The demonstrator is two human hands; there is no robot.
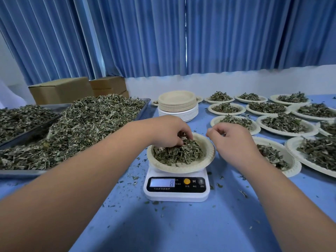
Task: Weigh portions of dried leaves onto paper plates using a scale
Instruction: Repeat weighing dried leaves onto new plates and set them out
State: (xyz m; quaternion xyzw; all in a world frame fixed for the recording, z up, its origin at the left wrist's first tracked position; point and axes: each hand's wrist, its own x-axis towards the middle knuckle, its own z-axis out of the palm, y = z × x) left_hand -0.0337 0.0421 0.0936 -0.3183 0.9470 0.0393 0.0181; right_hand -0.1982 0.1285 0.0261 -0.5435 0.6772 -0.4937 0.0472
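A white digital scale point(176, 188) stands on the blue table, its lit display showing a digit. On it rests a paper plate point(205, 160) holding a heap of dried leaves point(177, 153). My left hand point(163, 130) reaches into the far left side of that heap, fingers curled around a pinch of leaves. My right hand point(231, 139) hovers at the plate's right rim, fingers loosely bent, with nothing visible in them. A large pile of dried leaves point(81, 128) fills a metal tray point(143, 108) on the left.
A stack of unused paper plates point(177, 104) stands behind the scale. Several filled plates point(285, 122) cover the table's right side. A second tray of leaves point(23, 117) lies far left. Cardboard boxes point(61, 90) sit against the blue curtain. Leaf crumbs litter the table.
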